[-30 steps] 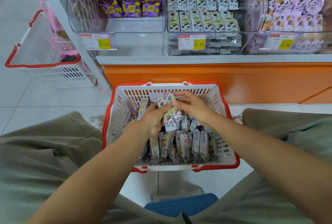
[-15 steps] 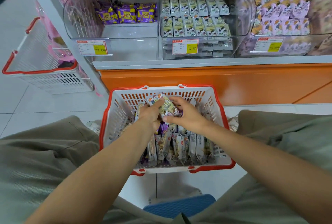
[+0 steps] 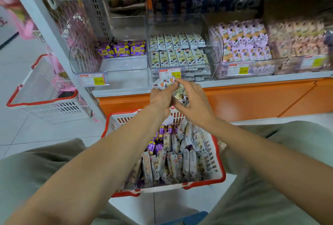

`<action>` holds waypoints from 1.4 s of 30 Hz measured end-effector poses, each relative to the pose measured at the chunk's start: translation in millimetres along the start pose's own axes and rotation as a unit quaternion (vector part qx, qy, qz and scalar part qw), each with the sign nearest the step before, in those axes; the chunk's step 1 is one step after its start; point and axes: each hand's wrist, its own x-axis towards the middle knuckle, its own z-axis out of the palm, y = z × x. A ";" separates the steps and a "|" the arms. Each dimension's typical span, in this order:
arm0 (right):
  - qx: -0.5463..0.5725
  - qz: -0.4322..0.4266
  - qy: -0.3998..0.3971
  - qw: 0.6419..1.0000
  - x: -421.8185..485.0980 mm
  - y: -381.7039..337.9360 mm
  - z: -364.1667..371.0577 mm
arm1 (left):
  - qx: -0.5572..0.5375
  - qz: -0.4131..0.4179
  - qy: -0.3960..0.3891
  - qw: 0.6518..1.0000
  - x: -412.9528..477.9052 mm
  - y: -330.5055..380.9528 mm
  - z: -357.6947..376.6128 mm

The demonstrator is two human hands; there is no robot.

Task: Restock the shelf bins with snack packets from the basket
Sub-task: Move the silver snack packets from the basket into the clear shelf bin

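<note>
Just below the middle of the frame, the person's left hand (image 3: pixel 160 98) and right hand (image 3: pixel 193 103) are drawn close together, fingers of both curled round a small bundle of snack packets (image 3: pixel 180 93). The bundle hangs in the air above the far rim of the basket (image 3: pixel 223 176) and just in front of the shelf edge, right under the yellow price tag (image 3: pixel 169 73) of the middle bin (image 3: pixel 215 48).

Not much of the job looks done, to my eye. The middle bin holds tidy rows of white-and-green packets (image 3: pixel 178 50), though its upper half is bare. The left bin (image 3: pixel 122 64), left of centre, has only three purple packets (image 3: pixel 121 50) along its back and a bare floor in front. The basket at lower centre is crowded with loose packets (image 3: pixel 173 161), pale ones standing on end and purple ones tucked behind, so plenty remains to go up. I would guess this handful is bound for the middle bin, since the wrappers look alike, but motion blur makes that hard to confirm.

The held packets are small, flat, glossy wrappers, white with a cartoon print and touches of orange, bunched unevenly and fanned at slight angles.

A second basket (image 3: pixel 43 101) stands at the left of the frame.
</note>
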 end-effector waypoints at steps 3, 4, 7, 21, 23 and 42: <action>0.005 0.006 0.030 1.000 17.3 3.7 -29.7 | 0.002 0.037 -0.064 0.997 -11.8 25.7 21.1; 0.000 0.013 0.041 0.999 24.8 6.4 -39.9 | 0.026 0.056 -0.086 0.994 -12.3 31.7 26.7; -0.023 0.054 0.074 0.996 50.3 18.2 -70.3 | 0.190 0.152 -0.092 0.965 -9.9 50.6 38.1; -0.086 0.114 0.018 0.990 133.7 26.5 -65.5 | 0.676 0.428 0.108 0.590 53.1 88.1 17.7; -0.085 0.112 -0.005 0.990 147.0 20.2 -53.9 | 0.659 0.438 0.148 0.593 60.2 92.3 3.4; -0.071 0.112 -0.126 0.983 174.4 -31.4 20.4 | 0.547 0.354 -0.048 0.757 66.1 86.9 -53.4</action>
